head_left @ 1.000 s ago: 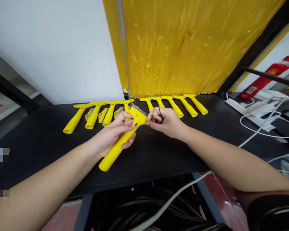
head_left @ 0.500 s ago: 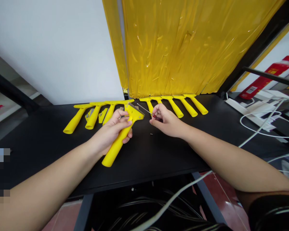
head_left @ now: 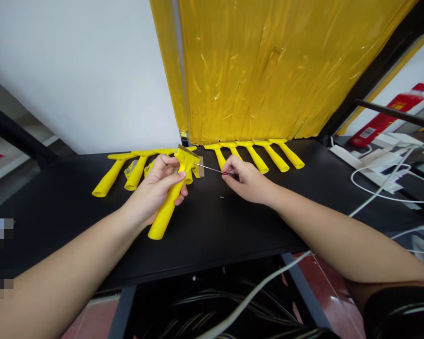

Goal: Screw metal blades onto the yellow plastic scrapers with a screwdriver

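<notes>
My left hand (head_left: 162,184) is wrapped round the handle of a yellow scraper (head_left: 167,207), its head raised and its hollow handle end toward me. Between the thumb and fingers of my right hand (head_left: 245,179) is a screwdriver (head_left: 209,168) with a dark red handle. The tip of its thin shaft meets the side of the scraper's head, at a screw. A small screw (head_left: 222,197) lies on the black table below my right hand. Just behind the held scraper lies a yellow piece with a metal blade (head_left: 201,167), partly hidden.
Several yellow scrapers stand in a row along the back, some left (head_left: 109,179) and some right (head_left: 279,157). Small yellow parts (head_left: 130,169) lie among the left ones. A red bottle (head_left: 388,115) and white cables (head_left: 360,172) are at right. The black table (head_left: 212,245) has its front edge near me.
My left hand has turned the scraper and shifted it slightly left, so its head now faces differently. The screwdriver's tip has come from free air onto the side of the scraper head.
</notes>
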The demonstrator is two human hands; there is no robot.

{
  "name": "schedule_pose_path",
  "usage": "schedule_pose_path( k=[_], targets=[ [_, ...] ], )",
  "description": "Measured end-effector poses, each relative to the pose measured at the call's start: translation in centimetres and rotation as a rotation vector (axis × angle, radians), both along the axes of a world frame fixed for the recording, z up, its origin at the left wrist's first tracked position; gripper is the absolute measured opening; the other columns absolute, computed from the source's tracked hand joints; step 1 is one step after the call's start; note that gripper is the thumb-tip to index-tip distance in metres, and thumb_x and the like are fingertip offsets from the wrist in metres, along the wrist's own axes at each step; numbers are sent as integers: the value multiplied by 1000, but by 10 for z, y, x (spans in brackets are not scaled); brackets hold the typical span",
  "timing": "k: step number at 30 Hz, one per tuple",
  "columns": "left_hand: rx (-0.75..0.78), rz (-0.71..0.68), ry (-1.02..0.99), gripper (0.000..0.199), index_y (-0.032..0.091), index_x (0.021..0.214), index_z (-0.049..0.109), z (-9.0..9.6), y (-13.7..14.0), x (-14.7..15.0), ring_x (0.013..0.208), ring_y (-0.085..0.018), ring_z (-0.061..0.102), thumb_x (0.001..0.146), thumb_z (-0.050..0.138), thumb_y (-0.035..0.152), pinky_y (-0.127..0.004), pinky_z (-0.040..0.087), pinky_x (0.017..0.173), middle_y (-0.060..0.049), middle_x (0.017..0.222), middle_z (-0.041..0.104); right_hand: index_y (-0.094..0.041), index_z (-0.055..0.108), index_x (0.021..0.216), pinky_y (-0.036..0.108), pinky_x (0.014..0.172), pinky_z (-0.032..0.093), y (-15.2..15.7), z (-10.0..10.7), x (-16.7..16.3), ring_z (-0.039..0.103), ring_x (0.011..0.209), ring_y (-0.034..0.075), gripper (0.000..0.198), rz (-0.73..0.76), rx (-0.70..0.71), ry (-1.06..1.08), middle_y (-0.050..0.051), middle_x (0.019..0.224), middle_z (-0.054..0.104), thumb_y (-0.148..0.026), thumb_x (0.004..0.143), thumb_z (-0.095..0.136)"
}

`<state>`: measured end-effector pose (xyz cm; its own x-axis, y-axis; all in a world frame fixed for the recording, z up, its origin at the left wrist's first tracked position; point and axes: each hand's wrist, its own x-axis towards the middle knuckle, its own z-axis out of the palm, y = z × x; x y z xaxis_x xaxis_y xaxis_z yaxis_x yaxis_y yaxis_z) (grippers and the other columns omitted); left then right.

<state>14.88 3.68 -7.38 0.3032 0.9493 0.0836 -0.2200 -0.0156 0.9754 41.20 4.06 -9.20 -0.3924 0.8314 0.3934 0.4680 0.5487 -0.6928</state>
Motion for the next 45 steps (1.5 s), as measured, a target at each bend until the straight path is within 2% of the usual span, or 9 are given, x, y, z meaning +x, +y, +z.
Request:
schedule_pose_path(
  k=[13,23,32,36,40,43,45],
  targets=[
    [11,-24,-5,41,28,107,45,1,-3,0,54,-10,64,86,80,20,-19,48,37,5,92,60,-24,50,96,32,63,37,3,-4,4,47,66,15,13,-10,-70,30,-3,77,53,-22,92,62],
    [-8,-51,-18,43,28,107,44,3,-4,0,54,-10,64,85,80,20,-18,47,37,5,92,61,-23,55,95,32,64,42,10,-10,8,54,68,15,15,-36,-167,142,0,84,60,-32,90,66],
    [-19,-78,-22,43,28,107,44,4,-3,0,52,-9,62,86,80,21,-18,47,38,5,92,61,-22,56,93,30,62,42,11,-7,10,60,75,16,16,-40,-235,189,3,88,64,-30,88,70],
    [82,-80,31,39,27,106,44,0,-3,-1,55,-9,63,88,79,23,-18,47,38,5,97,58,-22,57,93,30,62,43,12,-8,10,59,73,15,16,-45,-284,206,2,87,64,-28,87,71],
    [248,-73,116,33,27,107,47,-5,-2,-3,60,-9,66,92,77,26,-19,50,40,2,104,56,-21,58,94,28,60,44,13,-9,9,56,67,14,17,-43,-419,276,-1,79,62,-29,88,72],
    [331,-63,167,30,26,105,48,-7,-3,-5,61,-7,65,93,76,26,-19,50,39,-3,124,57,-20,59,92,26,56,41,14,-9,7,52,63,12,17,-25,-508,345,0,78,62,-34,93,69],
    [372,-68,211,28,25,105,49,-8,-4,-5,61,-6,65,94,74,26,-19,51,40,-6,140,53,-21,59,93,24,51,34,14,-8,6,44,57,10,20,-6,-566,376,-2,72,57,-40,98,64]
  ],
)
